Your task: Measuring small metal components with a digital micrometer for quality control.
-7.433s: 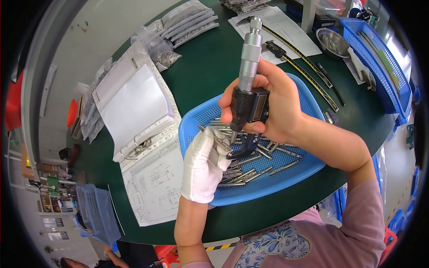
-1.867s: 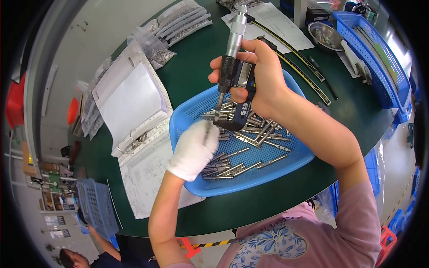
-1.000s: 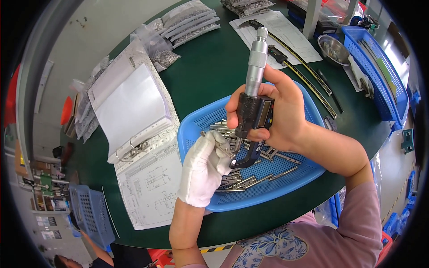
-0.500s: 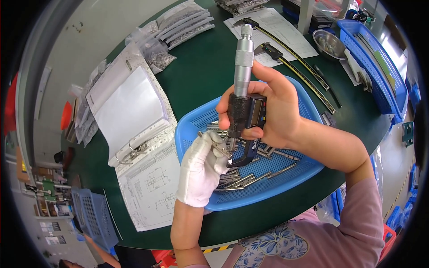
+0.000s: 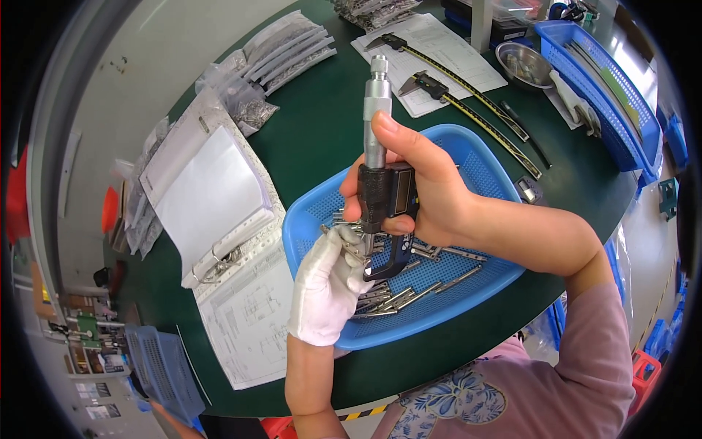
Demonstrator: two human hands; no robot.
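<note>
My bare right hand (image 5: 428, 179) grips a digital micrometer (image 5: 376, 194) by its dark frame, thumb against the silver thimble, which points up and away. In a white glove, my left hand (image 5: 322, 293) pinches a small drilled metal pin (image 5: 354, 252) between thumb and fingers. The pin's lower end is at the micrometer's jaws; whether both jaw faces touch it I cannot tell. Beneath both hands is a blue perforated basket (image 5: 468, 296), with several similar metal pins (image 5: 398, 300) lying loose inside.
An open ring binder (image 5: 212, 190) with drawings lies to the left. Bags of metal parts (image 5: 289, 47) sit at the back. Two calipers (image 5: 468, 106), a metal bowl (image 5: 523, 64) and another blue basket (image 5: 607, 95) are on the far right. A co-worker's arm shows at lower left.
The micrometer has shifted slightly left and down in view. My right thumb has moved from beside the thimble onto its front. The left hand still holds the pin at the jaws.
</note>
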